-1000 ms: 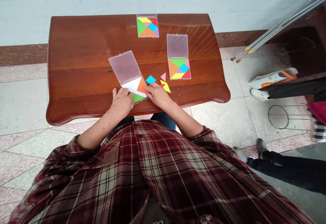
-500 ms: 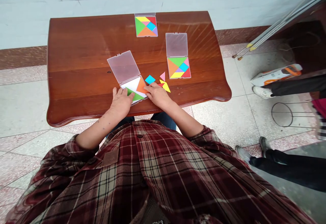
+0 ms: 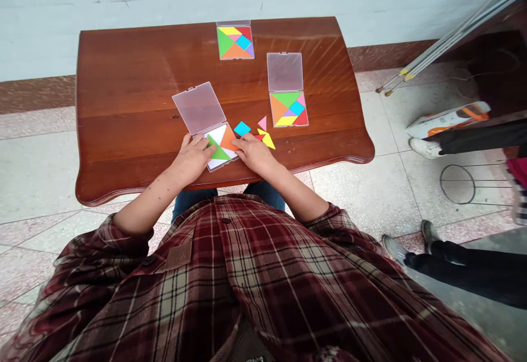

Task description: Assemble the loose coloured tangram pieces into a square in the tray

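- Clock directions run from the middle of the nearest square case with a white floor (image 3: 217,133), twelve pointing away from the person. The case lies on the brown wooden table (image 3: 132,77), turned askew near its front edge, its clear plastic lid (image 3: 200,107) folded back towards eleven.
- The left hand (image 3: 190,159) comes in from eight o'clock, palm down and loosely spread; thumb and fingers are apart, and the thumb touches the large flat green triangle (image 3: 219,150).
- The right hand (image 3: 255,153) is at three o'clock, fingers close together, tips on the large flat orange triangle (image 3: 228,136); whether they pinch or merely press, I cannot tell.
- Both triangles are inside the case: orange towards two, green towards seven, with white floor showing around them.
- The triangles look light, stiff and thin, probably smooth plastic or foam, so they should slide easily under a fingertip. A long edge or a corner seems the best hold; flat against the floor, they offer little to grip.
- The lid looks thin and likely weakest at its hinge; the case is better steadied by its rim.
- Loose pieces lie outside: a blue square (image 3: 242,129) at two, a small pink triangle (image 3: 262,123) beyond it, and a yellow piece (image 3: 268,140) at three beside a partly hidden red piece (image 3: 259,137).
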{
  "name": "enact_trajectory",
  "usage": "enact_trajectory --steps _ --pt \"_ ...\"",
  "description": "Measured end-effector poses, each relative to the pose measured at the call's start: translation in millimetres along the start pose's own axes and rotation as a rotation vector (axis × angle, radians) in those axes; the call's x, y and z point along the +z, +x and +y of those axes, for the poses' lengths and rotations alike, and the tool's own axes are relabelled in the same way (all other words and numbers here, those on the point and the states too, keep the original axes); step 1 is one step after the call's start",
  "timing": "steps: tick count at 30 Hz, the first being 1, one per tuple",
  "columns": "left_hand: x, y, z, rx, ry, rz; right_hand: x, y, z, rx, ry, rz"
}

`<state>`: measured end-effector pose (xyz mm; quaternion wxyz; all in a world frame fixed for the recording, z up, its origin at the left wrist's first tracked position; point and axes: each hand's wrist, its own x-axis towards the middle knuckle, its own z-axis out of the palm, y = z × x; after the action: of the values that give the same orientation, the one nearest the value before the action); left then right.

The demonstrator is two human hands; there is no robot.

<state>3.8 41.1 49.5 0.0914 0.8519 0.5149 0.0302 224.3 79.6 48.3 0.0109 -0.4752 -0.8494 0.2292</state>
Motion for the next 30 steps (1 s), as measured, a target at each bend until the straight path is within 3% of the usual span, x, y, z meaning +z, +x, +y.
enact_trajectory --steps 4,7,14,17,25,30 --pt "-0.6 1 -12 0.068 0.003 0.031 1 1 0 0.01 -0.01 0.001" --pt "-1.6 3 -10 0.035 0.011 0.075 0 1 -1 0.016 -0.011 -0.005" --pt "-6.9 7 31 -0.277 0.037 0.006 -2 -1 -2 0.008 -0.035 -0.014" --pt "-7.2 9 40 -0.291 0.033 -0.015 0 -1 -1 -0.003 -0.039 -0.003" --pt "-10.9 10 38 -0.286 0.027 -0.054 1 0 1 -0.012 -0.032 0.003" --pt "-15.5 20 31 -0.396 -0.046 -0.128 -1 -1 -1 -0.007 -0.04 -0.007"
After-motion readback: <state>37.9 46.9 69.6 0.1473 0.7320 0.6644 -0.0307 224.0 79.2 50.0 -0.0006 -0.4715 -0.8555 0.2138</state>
